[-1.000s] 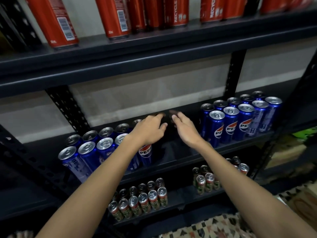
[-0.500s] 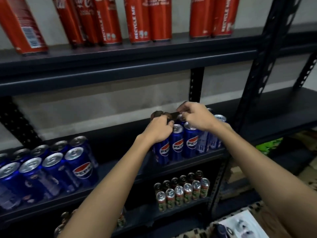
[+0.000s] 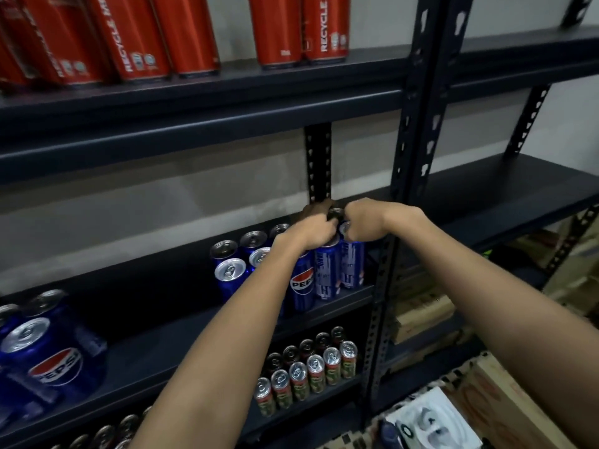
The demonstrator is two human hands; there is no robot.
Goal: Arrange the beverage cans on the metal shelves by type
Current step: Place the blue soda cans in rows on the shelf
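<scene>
Blue Pepsi cans [image 3: 325, 273] stand in a cluster at the right end of the middle metal shelf [image 3: 181, 338], beside the upright post [image 3: 408, 157]. My left hand [image 3: 308, 233] curls over the tops of the cans at the cluster's front. My right hand [image 3: 366, 222] grips the top of the rightmost can. A dark can top shows between my two hands. A second group of Pepsi cans [image 3: 48, 358] stands at the shelf's left end. Red cans [image 3: 136, 37] line the top shelf.
Small green-and-red cans [image 3: 308, 374] stand in rows on the lower shelf. A neighbouring shelf unit [image 3: 518, 189] to the right has a bare board. Cardboard boxes [image 3: 421, 312] sit low behind the post, and a patterned floor shows at the bottom right.
My hands went from hovering open over the gap between the two Pepsi groups to gripping the tops of the right-hand cans. The view has swung to the right.
</scene>
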